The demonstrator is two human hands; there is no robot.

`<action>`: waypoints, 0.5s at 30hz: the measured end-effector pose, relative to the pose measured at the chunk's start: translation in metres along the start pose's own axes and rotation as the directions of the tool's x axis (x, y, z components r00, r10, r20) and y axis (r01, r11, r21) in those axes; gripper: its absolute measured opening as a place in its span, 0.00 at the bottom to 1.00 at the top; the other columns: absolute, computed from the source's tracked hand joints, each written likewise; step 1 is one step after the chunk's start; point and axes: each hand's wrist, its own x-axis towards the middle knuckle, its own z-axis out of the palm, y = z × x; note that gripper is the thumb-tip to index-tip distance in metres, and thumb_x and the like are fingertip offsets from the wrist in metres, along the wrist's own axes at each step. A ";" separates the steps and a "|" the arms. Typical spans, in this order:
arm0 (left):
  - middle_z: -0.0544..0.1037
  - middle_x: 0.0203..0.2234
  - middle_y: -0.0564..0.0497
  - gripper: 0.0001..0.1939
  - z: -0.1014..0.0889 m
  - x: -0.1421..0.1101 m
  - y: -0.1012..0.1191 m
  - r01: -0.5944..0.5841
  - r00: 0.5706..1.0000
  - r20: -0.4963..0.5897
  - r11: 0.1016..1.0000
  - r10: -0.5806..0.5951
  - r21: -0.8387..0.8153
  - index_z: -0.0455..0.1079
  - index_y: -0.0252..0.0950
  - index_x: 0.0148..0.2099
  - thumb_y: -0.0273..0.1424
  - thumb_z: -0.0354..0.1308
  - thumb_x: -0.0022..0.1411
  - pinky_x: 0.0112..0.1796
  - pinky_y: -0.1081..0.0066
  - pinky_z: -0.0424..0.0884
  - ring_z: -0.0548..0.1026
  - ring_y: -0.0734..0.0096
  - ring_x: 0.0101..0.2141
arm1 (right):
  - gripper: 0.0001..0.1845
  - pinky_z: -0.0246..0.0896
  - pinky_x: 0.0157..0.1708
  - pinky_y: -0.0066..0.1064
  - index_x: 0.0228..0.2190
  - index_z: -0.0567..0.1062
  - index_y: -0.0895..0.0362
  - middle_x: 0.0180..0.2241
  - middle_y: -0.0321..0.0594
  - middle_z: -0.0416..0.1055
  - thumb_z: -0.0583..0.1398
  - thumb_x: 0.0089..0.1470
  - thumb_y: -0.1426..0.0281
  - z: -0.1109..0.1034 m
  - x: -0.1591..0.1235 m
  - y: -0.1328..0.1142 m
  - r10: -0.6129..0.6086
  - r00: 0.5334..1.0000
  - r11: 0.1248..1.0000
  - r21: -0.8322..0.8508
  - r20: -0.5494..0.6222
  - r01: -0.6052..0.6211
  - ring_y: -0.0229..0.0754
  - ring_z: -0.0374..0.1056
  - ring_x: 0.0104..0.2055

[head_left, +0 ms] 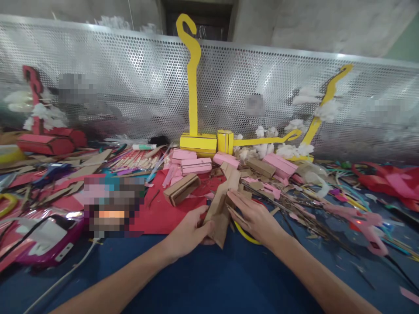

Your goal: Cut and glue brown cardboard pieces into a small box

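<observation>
My left hand [194, 231] grips the lower left edge of a folded brown cardboard piece [218, 213], thumb on top. The piece is long, tilted and creased, and its narrow end points away from me. Against its right side my right hand [253, 213] is closed, fingers pressed together along a cardboard flap. The undersides of both hands are hidden. Just beyond, a brown cardboard box shape [181, 189] lies on red paper [157, 218]. Several pink box shapes [196, 165] sit behind it. The yellow ring of a tool handle [246, 233] shows below my right hand.
A tall yellow cardboard hook on a base [194, 87] stands by the perforated metal panel [131, 87]. To the right lies a pink glue gun [363, 226] with a black cord. A purple power strip [52, 244] is at left. Scraps and sticks cover much of the blue table [209, 283].
</observation>
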 end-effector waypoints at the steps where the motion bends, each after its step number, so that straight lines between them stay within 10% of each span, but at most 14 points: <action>1: 0.79 0.46 0.44 0.26 0.000 0.000 0.000 0.002 1.000 0.004 1.000 -0.002 0.005 0.65 0.35 0.53 0.46 0.64 0.60 0.42 0.64 0.78 0.80 0.58 0.44 | 0.26 0.69 0.59 0.38 0.60 0.67 0.68 0.59 0.58 0.70 0.54 0.60 0.81 0.002 -0.001 0.001 -0.014 1.000 1.000 0.004 0.017 0.014 0.50 0.67 0.62; 8: 0.80 0.44 0.42 0.28 -0.003 -0.002 0.000 0.032 0.999 0.007 0.999 -0.032 -0.017 0.66 0.35 0.54 0.47 0.65 0.59 0.42 0.63 0.78 0.80 0.59 0.43 | 0.22 0.71 0.55 0.36 0.54 0.73 0.64 0.54 0.54 0.76 0.56 0.58 0.80 0.005 -0.003 0.005 -0.040 0.999 0.999 0.020 -0.022 0.041 0.50 0.73 0.56; 15: 0.81 0.40 0.44 0.26 -0.003 -0.001 -0.002 0.020 0.999 -0.038 1.000 -0.020 -0.002 0.69 0.34 0.52 0.44 0.66 0.57 0.35 0.67 0.78 0.81 0.60 0.38 | 0.13 0.74 0.43 0.41 0.37 0.79 0.57 0.37 0.46 0.81 0.54 0.65 0.72 -0.004 -0.007 0.030 0.255 0.943 0.967 0.069 -0.213 -0.246 0.50 0.78 0.38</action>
